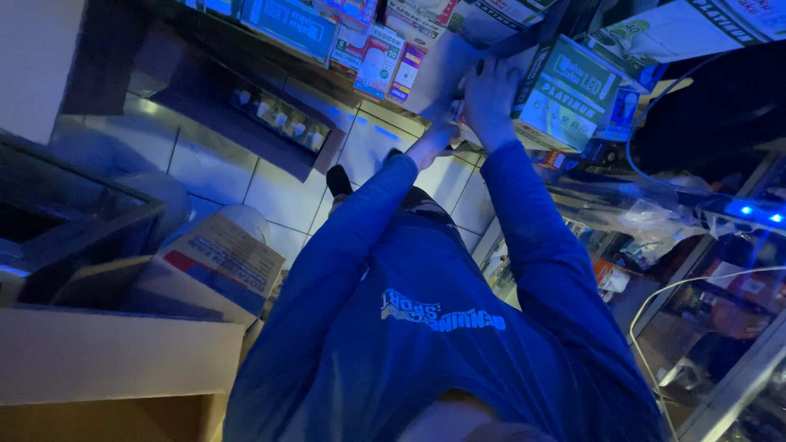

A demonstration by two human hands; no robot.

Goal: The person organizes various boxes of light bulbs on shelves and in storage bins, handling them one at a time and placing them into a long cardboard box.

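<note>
Hands reach out ahead of the body toward a stack of boxed goods at the far side of the scene. The right hand (pixel 490 98) lies flat on the near face of a green and white carton (pixel 565 94), fingers spread and pressed against the cardboard, so this grip is apart and bracing rather than clamped. That placement suggests the carton is being steadied or nudged where it sits, tilted among other packages. The left hand (pixel 442 131) comes in lower and just left of the right, at the bottom edge of a pale box (pixel 438 69); the blue light is dim and the fingers are hidden by the wrist, so I cannot tell whether that grip is together or apart.

Both arms wear long blue sleeves (pixel 524 221), stretched nearly straight, which fits a reach to goods kept well away from the body. A row of small coloured cartons (pixel 377 57) stands on a shelf to the left of the pale box, faces outward, likely so their fronts can be seen. Below, a tiled floor (pixel 278 196) shows between the arms, with a dark shoe (pixel 338 180) planted on it. On the near left an open cardboard box (pixel 115 360) sits with its flaps up. On the right a glass display case (pixel 704 327) holds mixed small goods, with two blue lights (pixel 760 214) glowing at its top edge.
</note>
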